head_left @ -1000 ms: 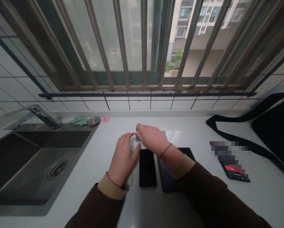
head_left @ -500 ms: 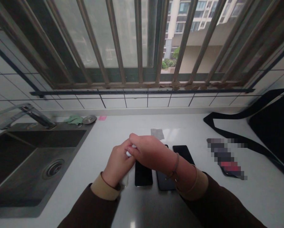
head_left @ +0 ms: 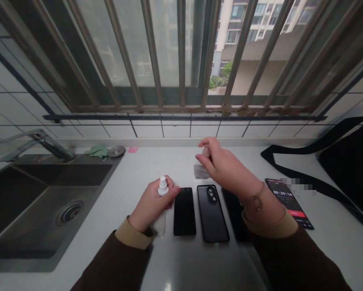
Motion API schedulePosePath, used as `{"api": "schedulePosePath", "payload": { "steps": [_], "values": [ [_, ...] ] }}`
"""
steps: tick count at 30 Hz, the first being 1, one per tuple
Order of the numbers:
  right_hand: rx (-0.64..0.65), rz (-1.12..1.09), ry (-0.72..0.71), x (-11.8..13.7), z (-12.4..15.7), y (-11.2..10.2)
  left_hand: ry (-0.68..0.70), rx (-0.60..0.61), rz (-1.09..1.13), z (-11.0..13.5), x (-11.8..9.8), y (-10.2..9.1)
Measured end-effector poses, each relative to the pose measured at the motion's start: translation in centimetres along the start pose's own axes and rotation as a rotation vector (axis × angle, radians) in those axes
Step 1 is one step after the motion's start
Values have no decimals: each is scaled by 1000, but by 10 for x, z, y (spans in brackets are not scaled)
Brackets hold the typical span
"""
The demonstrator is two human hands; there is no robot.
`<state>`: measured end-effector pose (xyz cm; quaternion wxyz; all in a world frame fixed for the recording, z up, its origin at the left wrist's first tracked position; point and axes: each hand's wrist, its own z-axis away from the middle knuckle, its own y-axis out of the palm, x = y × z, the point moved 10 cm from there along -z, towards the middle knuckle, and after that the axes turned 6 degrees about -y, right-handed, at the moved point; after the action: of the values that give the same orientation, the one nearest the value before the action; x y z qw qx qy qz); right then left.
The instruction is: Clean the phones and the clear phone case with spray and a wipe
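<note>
White countertop (head_left: 336, 258) below: left hand (head_left: 151, 204) grips a white bottle (head_left: 162, 186), right hand (head_left: 226, 167) pinches above grey cloth (head_left: 201, 171).

The small bottle (head_left: 162, 186) is white; the folded cloth (head_left: 201, 171) is grey; the phone (head_left: 184, 211) and the phone case (head_left: 212, 213) are black; the timer phone (head_left: 289, 202) shows white digits on a dark screen above a red bar; the sleeves (head_left: 114, 262) are dark brown with tan cuffs; the worktop (head_left: 330, 258) is white; the wall tiles (head_left: 175, 130) are white, gridded by dark lines; the window bars (head_left: 181, 52) are brown, patched with rust; the crumpled rag (head_left: 96, 152) is pale green; the paper note (head_left: 132, 149) is pink.
</note>
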<state>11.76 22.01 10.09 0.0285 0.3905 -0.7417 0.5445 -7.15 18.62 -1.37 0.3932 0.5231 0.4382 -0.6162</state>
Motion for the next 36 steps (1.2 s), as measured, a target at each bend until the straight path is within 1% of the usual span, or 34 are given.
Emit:
{"api": "schedulePosePath", "payload": {
  "steps": [2,4,6,9,11,13,16,19,21,23,24,26,28,29,32,34,36],
  "values": [
    [81,236,173,-46,3,2,35,-71,43,-2,-1,-8],
    [259,442,324,-92,11,16,55,-113,64,-4,-2,-12],
    [318,489,406,-125,17,25,62,-118,127,-5,-1,-12],
    [388,514,484,-156,26,40,30,-100,225,-7,4,-8],
    [436,510,510,-167,32,50,-24,-96,239,-7,11,-6],
    [469,502,522,-173,36,57,-63,-107,240,-8,16,-5],
    [485,500,527,-174,40,58,-89,-145,239,-9,20,-8],
    [468,528,528,-168,39,47,-78,-191,260,-11,22,-13],
    [438,549,495,-154,33,40,-62,-205,280,-11,21,-14],
    [406,551,413,-131,22,40,-65,-207,305,-10,20,-13],
    [401,542,358,-117,17,45,-76,-213,318,-10,20,-13],
    [429,509,258,-92,11,62,-104,-242,342,-8,22,-14],
    [464,492,198,-74,9,83,-123,-285,354,-6,22,-17],
    [476,493,186,-69,10,92,-132,-300,356,-5,22,-18],
    [489,516,171,-65,12,109,-170,-300,346,-5,24,-17],
    [489,532,159,-67,11,114,-196,-266,346,-5,25,-13],
    [484,545,137,-67,9,114,-212,-207,367,-4,24,-6]
  ]
}}
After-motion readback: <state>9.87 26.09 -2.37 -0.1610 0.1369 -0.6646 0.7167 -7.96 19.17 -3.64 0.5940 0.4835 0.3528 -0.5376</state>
